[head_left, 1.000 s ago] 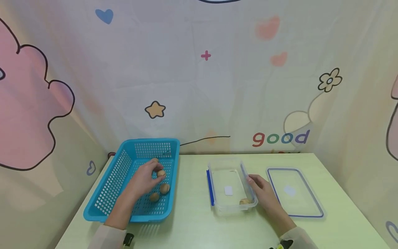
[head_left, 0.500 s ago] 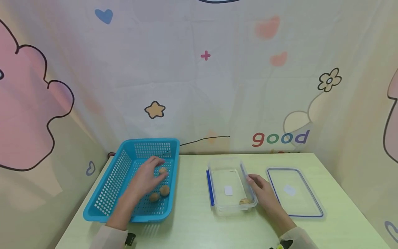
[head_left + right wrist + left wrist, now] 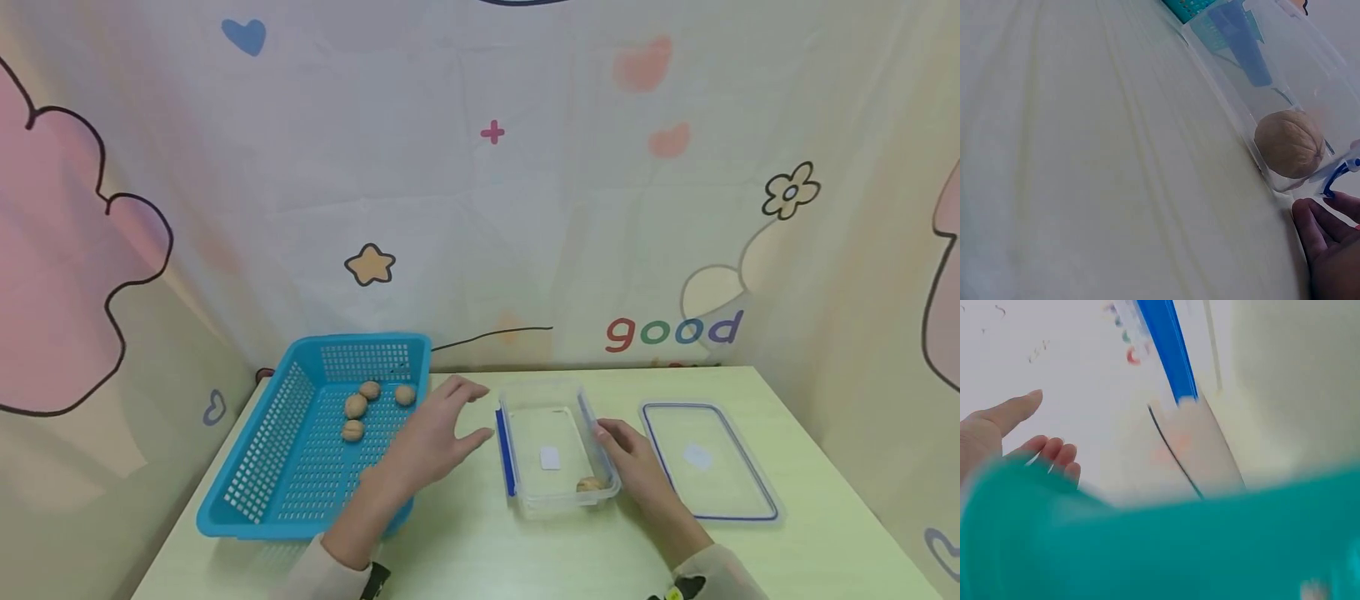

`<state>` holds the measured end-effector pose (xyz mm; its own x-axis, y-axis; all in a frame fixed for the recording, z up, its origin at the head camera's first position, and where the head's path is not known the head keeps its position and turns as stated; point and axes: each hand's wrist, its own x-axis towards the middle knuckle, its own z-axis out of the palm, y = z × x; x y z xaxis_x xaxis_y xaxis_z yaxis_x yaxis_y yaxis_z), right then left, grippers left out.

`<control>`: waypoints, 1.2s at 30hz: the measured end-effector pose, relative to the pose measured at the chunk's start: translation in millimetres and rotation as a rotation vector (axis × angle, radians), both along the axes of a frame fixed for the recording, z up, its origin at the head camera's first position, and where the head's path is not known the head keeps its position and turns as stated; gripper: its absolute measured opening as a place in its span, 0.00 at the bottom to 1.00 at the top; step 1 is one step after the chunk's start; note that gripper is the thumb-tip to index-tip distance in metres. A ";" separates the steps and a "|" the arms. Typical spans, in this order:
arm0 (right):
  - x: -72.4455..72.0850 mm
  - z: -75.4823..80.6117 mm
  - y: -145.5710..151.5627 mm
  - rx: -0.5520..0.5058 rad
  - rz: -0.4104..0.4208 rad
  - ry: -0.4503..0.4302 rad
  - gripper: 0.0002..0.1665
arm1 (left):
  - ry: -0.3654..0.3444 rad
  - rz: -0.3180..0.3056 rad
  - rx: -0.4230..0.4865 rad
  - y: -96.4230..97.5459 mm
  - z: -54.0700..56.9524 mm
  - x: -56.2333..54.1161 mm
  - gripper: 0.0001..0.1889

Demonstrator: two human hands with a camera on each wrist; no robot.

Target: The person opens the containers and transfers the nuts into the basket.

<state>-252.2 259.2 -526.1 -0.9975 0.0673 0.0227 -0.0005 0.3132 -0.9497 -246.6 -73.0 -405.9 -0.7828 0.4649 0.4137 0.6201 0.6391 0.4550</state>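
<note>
My left hand (image 3: pixel 431 437) is over the right edge of the blue plastic basket (image 3: pixel 217 508), thumb and fingers spread apart with nothing visible between them. The basket holds several walnuts (image 3: pixel 356 406); one near its front is mostly hidden by the left wrist. In the left wrist view the blurred basket rim (image 3: pixel 1210 544) covers part of the left hand (image 3: pixel 1016 425). My right hand (image 3: pixel 637 467) grips the right side of a clear plastic food container (image 3: pixel 528 502), its fingertips at the blue-sealed clasp (image 3: pixel 1338 178). One walnut (image 3: pixel 1291 144) lies in the container's near right corner.
A clear lid with a blue seal (image 3: pixel 712 500) lies flat on the table (image 3: pixel 465 550), right of the container. A blue clasp (image 3: pixel 506 454) hangs off the container's left side. A printed curtain (image 3: pixel 480 208) stands behind the table.
My left hand has let go of a walnut in the basket and moved right, toward the container. More walnuts in the basket now show. The right hand stays on the container.
</note>
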 end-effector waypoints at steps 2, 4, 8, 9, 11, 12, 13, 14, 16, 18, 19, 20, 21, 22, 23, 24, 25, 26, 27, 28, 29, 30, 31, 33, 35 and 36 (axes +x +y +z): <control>0.0 0.0 -0.1 0.000 -0.001 -0.004 0.35 | -0.009 -0.023 -0.021 12.3 -3.5 0.7 0.27; 0.1 0.0 0.1 -0.003 0.001 -0.006 0.35 | -0.023 -0.050 -0.037 23.7 -8.3 0.2 0.27; 1.0 0.3 0.0 -0.009 0.001 -0.007 0.36 | -0.050 -0.106 -0.046 44.3 -18.4 -0.4 0.26; 1.3 0.3 -0.1 -0.013 0.003 -0.010 0.36 | -0.054 -0.116 -0.048 48.7 -20.9 -0.8 0.26; 1.7 0.1 -0.1 -0.015 0.004 -0.014 0.36 | -0.060 -0.127 -0.054 57.6 -25.7 -1.1 0.26; 1.8 0.1 -0.2 -0.014 0.005 -0.016 0.36 | -0.065 -0.130 -0.054 61.9 -27.9 -1.4 0.26; 1.8 0.0 -0.3 -0.015 0.005 -0.017 0.36 | -0.069 -0.134 -0.058 66.0 -29.9 -1.7 0.26; 1.7 -0.2 -0.3 -0.015 0.006 -0.016 0.36 | -0.070 -0.140 -0.060 70.0 -32.0 -2.0 0.26; 1.3 -0.3 -0.3 -0.010 0.005 -0.009 0.35 | -0.071 -0.151 -0.069 77.9 -35.4 -2.4 0.26; 0.8 -0.2 -0.1 -0.003 0.006 -0.002 0.35 | -0.074 -0.168 -0.079 85.3 -38.3 -2.6 0.26; 0.7 -0.1 0.2 -0.001 0.006 0.000 0.35 | -0.077 -0.175 -0.088 89.0 -40.2 -2.9 0.26; 0.6 0.2 0.5 0.003 0.008 0.004 0.35 | -0.079 -0.181 -0.096 92.8 -42.3 -3.5 0.26; 0.5 0.4 0.8 0.007 0.010 0.007 0.34 | -0.084 -0.189 -0.100 96.6 -44.4 -4.2 0.26; 0.5 0.7 1.2 0.011 0.011 0.011 0.34 | -0.090 -0.197 -0.106 100.5 -46.9 -5.2 0.26; 0.5 1.0 1.4 0.012 0.013 0.014 0.34 | -0.097 -0.207 -0.110 104.3 -49.9 -6.6 0.26; 0.4 1.3 1.6 0.010 0.013 0.017 0.34 | -0.106 -0.215 -0.117 108.1 -53.2 -8.2 0.26; 0.3 1.6 1.6 0.011 0.014 0.019 0.34 | -0.115 -0.219 -0.126 111.9 -56.5 -9.8 0.26; 0.2 1.8 1.5 0.012 0.015 0.020 0.34 | -0.124 -0.221 -0.139 115.5 -59.7 -11.3 0.26; 0.1 1.8 1.5 0.013 0.016 0.021 0.34 | -0.135 -0.222 -0.155 119.0 -63.0 -12.8 0.26; 0.1 1.7 1.3 0.014 0.016 0.020 0.34 | -0.144 -0.220 -0.177 122.2 -65.9 -14.1 0.26; 0.0 1.7 1.0 0.016 0.017 0.020 0.34 | -0.154 -0.220 -0.200 125.1 -68.4 -15.1 0.27; 0.1 1.5 0.8 0.020 0.018 0.019 0.34 | -0.160 -0.218 -0.226 127.7 -70.5 -16.0 0.27; 0.0 1.4 0.6 0.024 0.018 0.019 0.34 | -0.162 -0.217 -0.251 129.9 -71.9 -16.9 0.27; 0.2 1.0 0.6 0.025 0.020 0.021 0.34 | -0.162 -0.225 -0.293 133.4 -73.5 -18.7 0.27; 0.2 0.8 0.9 0.030 0.019 0.026 0.33 | -0.160 -0.250 -0.317 135.9 -73.7 -20.5 0.25; 0.3 0.8 1.2 0.035 0.018 0.028 0.33 | -0.164 -0.264 -0.319 136.7 -73.5 -21.7 0.24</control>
